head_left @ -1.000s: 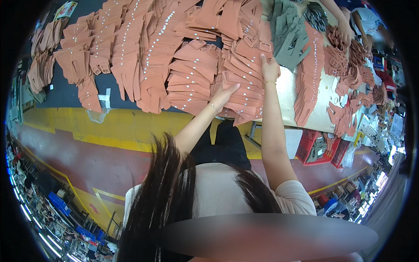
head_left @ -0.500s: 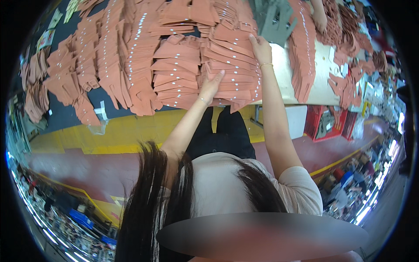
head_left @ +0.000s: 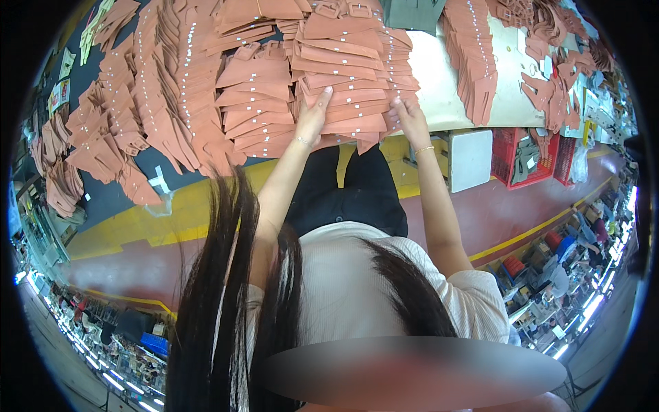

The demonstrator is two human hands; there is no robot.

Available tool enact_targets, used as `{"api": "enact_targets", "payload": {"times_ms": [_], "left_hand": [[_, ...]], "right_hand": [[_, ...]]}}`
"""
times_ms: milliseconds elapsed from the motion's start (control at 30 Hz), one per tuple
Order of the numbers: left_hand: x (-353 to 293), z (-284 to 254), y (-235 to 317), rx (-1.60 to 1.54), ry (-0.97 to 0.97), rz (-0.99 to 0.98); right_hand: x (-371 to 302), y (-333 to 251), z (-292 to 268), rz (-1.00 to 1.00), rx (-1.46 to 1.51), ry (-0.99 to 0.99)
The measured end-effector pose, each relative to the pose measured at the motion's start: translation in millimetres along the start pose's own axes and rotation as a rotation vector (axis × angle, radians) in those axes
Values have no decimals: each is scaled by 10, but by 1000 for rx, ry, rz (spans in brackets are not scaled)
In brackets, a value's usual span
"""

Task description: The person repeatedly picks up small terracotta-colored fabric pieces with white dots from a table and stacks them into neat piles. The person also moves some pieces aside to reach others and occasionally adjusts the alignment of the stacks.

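Note:
A fanned stack of salmon-coloured cut fabric pieces [head_left: 347, 75] lies at the near edge of the table, each layer carrying a small white sticker. My left hand [head_left: 312, 120] grips its left side, thumb on top and the other fingers hidden at or under the layers. At the stack's near right edge, my right hand [head_left: 410, 118] has its thumb and fingers closed against the edge of the pieces; exactly what lies between the fingertips is too small to tell. A similar fanned stack [head_left: 254, 103] lies just left of my left hand.
More salmon stacks [head_left: 185, 82] cover the dark table to the left. Grey-green pieces [head_left: 412, 14] lie beyond the stack, and another salmon row [head_left: 470, 62] to the right. A red crate [head_left: 511, 178] and a white stool [head_left: 470, 161] stand below the table's right side.
My right hand has come down from the stack's upper right to its near right edge. My left hand stays on the left side. Another person's hand at upper right has left the view.

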State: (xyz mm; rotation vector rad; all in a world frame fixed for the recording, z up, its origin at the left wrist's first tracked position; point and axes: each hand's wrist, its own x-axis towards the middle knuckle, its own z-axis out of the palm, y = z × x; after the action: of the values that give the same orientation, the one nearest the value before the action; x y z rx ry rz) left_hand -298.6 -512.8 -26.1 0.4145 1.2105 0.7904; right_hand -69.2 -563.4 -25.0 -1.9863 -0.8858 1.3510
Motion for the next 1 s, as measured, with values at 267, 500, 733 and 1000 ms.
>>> {"api": "enact_targets", "payload": {"times_ms": [267,500,733,1000], "left_hand": [[15,10,-6,41,-10,47],[-55,58,75,50,-11,20],[-45,77,75,41,31,-2],[-118,122,128,57,48,-22]], "right_hand": [[-190,133,169,2,72,-14],[-262,92,199,36,242,-100],[-292,79,212,58,260,-97],[-304,141,205,65,246,-132]]}}
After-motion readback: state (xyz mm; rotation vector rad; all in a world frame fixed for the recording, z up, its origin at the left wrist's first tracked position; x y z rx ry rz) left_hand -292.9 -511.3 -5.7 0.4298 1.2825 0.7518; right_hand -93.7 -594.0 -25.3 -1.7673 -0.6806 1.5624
